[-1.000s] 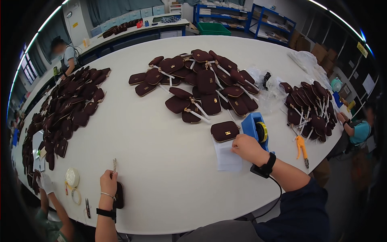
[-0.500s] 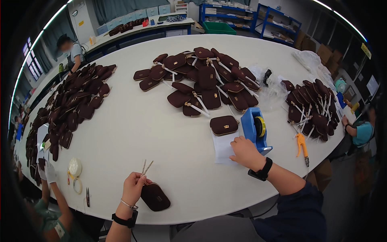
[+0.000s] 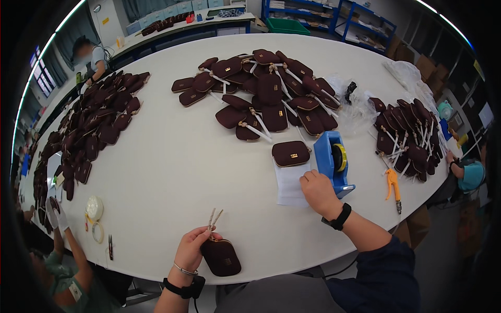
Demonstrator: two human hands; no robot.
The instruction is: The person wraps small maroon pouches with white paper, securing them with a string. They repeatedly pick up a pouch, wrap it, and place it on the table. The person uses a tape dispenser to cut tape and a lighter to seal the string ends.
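My left hand point(image 3: 191, 247) pinches the beige cord loop point(image 3: 215, 219) of a dark brown zip pouch point(image 3: 223, 259), whose body hangs beside my fingers near the table's front edge. My right hand point(image 3: 319, 195), fingers curled, rests at the right edge of a white paper sheet point(image 3: 290, 189); whatever its fingertips hold is hidden. Just right of that hand stands a blue tape dispenser point(image 3: 324, 159) with a yellow-cored roll. Another brown pouch point(image 3: 290, 154) with small gold lettering lies at the top of the paper.
Brown pouches with white-wrapped cords form a pile point(image 3: 269, 91) at the far middle, with more heaps left point(image 3: 99, 115) and right point(image 3: 409, 133). An orange air gun point(image 3: 392, 183) lies at right, clear plastic point(image 3: 350, 112) behind. Tape rolls point(image 3: 94, 207) and snips point(image 3: 110, 247) sit near a co-worker's gloved hands.
My left hand has moved right with the pouch, which now hangs more upright. My right hand's fingers have curled in more at the paper's edge. The whole view has shifted slightly.
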